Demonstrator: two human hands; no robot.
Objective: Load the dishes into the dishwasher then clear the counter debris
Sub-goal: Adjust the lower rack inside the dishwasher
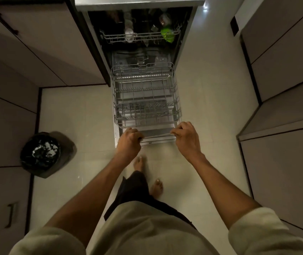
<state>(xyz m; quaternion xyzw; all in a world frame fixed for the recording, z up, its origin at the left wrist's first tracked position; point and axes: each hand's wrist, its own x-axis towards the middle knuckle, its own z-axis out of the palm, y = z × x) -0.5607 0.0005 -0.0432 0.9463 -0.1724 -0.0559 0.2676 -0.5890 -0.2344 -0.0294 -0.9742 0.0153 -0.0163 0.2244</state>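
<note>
Head view looked straight down over both bare forearms, which reached forward from pale rolled sleeves toward the open dishwasher [99, 52]. Both arms were nearly straight and angled inward, wrists slightly bent. The left hand [129, 141] had its fingers curled over the front edge of the lower rack [145, 100], at the rack's left corner; the right hand [186, 137] was curled the same way at the right corner, thumb and fingers pinching the thin front bar [158, 135]. The knuckles of both hands faced up.

The lower rack sat pulled out over the dropped door [158, 139], with a grey cutlery basket [143, 109] lying across its front part and no dishes seen in it. The upper rack [139, 36] stood further back inside the dark tub and held dishes: a clear glass item [129, 34] on the left, a bright green item [167, 34] on the right, and other dim shapes too dark to make out.

A black bin [40, 153] with pale crumpled waste stood on the floor tiles [77, 116] to the left, well apart from the door. Grey cabinets [36, 52] lined both sides. Two bare feet showed below the hands. No brand, label or writing could be read anywhere.
</note>
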